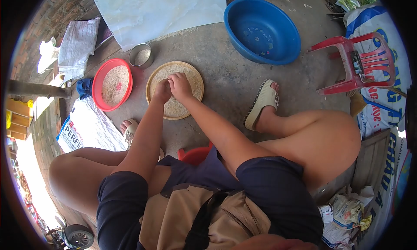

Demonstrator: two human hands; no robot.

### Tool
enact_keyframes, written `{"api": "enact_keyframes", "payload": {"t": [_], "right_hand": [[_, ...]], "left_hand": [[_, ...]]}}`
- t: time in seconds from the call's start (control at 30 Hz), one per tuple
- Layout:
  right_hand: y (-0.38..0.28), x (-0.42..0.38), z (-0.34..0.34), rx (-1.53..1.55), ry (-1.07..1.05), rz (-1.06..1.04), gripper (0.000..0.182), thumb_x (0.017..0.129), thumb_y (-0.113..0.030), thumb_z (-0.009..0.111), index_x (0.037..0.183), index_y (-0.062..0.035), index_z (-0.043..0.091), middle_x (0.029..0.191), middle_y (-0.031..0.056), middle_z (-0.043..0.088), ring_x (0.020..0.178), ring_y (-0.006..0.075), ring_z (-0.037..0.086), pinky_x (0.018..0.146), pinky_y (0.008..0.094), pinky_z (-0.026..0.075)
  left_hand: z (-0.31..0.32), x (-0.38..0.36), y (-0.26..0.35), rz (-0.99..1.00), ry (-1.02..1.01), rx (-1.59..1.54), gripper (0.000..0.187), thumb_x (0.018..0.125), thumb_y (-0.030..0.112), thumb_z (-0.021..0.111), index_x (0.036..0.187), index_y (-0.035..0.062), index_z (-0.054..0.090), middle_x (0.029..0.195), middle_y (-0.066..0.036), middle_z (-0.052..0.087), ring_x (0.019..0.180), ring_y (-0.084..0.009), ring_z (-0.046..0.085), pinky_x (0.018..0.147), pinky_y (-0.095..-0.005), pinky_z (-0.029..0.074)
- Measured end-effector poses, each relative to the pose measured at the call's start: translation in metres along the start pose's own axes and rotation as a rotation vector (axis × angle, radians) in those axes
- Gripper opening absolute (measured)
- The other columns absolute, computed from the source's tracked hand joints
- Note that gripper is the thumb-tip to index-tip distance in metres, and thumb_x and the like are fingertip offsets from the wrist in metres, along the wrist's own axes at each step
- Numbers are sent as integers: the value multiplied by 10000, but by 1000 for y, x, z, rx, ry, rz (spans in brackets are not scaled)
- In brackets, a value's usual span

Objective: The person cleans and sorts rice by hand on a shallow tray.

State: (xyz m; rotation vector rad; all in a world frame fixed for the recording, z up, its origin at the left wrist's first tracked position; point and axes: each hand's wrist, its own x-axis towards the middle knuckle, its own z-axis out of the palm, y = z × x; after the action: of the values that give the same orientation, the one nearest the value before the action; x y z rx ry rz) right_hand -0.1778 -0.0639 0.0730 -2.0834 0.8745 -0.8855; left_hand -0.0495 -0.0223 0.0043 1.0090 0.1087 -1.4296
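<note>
Both of my hands meet above a round woven tray (202, 91) that holds a layer of pale grain (174, 109), which looks like rice. My left hand (162, 91) is closed, its palm side turned inward. Against it my right hand (180, 86) curls its fingers, knuckles up. Whatever lies between the two hands, if anything, is hidden. To the left of the tray stands a red plastic basin (131, 90) with more pale grain in it. A round metal tin (147, 62) with some grain at its bottom sits just behind them.
A large blue basin (278, 57) stands at the back right, near a red plastic chair (373, 63). A pale sheet (160, 15) lies at the back. White printed sacks (89, 126) lie on the left, and larger sacks (382, 24) stand at the right.
</note>
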Motion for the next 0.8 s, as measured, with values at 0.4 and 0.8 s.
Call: {"api": "enact_keyframes", "payload": {"t": [0.4, 0.8], "right_hand": [[47, -34, -22, -475, -382, -2, 174, 778, -87, 555, 944, -36, 550, 1020, 153, 521, 1012, 314, 508, 854, 403, 444], [39, -29, -16, -398, -396, 182, 129, 766, -14, 536, 890, -23, 570, 979, 182, 560, 935, 338, 571, 813, 406, 473]], "left_hand": [[2, -20, 16, 92, 167, -144, 271, 892, 104, 374, 1080, -54, 488, 945, -124, 543, 871, -230, 572, 783, -302, 509], [15, -22, 7, 80, 181, -68, 260, 880, 78, 374, 1074, -55, 484, 970, -144, 541, 869, -235, 569, 791, -316, 505]]}}
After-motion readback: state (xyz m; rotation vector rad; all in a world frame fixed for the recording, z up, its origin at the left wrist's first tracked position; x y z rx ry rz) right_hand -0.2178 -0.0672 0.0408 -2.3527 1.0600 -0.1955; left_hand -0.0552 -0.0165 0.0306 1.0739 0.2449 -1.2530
